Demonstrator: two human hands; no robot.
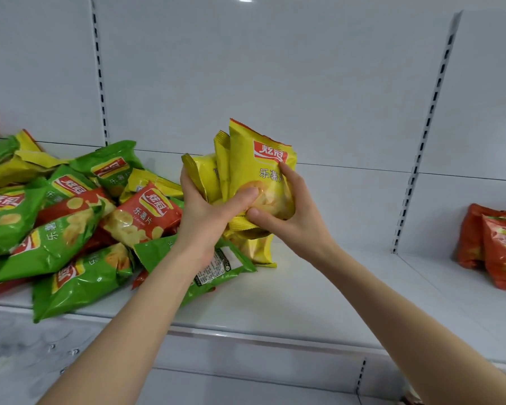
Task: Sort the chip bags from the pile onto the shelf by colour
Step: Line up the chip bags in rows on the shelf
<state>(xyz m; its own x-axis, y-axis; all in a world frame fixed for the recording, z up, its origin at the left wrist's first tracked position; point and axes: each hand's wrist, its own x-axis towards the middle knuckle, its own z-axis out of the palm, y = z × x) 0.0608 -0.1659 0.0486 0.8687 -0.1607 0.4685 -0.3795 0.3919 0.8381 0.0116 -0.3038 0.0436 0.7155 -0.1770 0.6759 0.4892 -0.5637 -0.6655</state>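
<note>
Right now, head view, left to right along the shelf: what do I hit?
mixed pile of green, red and yellow bags → left hand → yellow bags gripped by both hands → right hand → slotted upright → red bags

Yellow bag, held upright over the middle of the shelf: red banner logo with white characters 炫冠. Below it 乐薯片, the last character half covered by fingers of the right hand.

Red bag on top of the pile, left part of the shelf: same 炫冠 banner, 乐薯片 under it, then a tiny Latin line too small to read.

Green bag just behind it: 炫冠, tilted.

Lower green bag toward the front edge: 乐薯, sideways.

Back-up green bag beside the pile: white panel of fine print, unreadable.

Red bags at the right end: banner logo, characters blurred.
</note>
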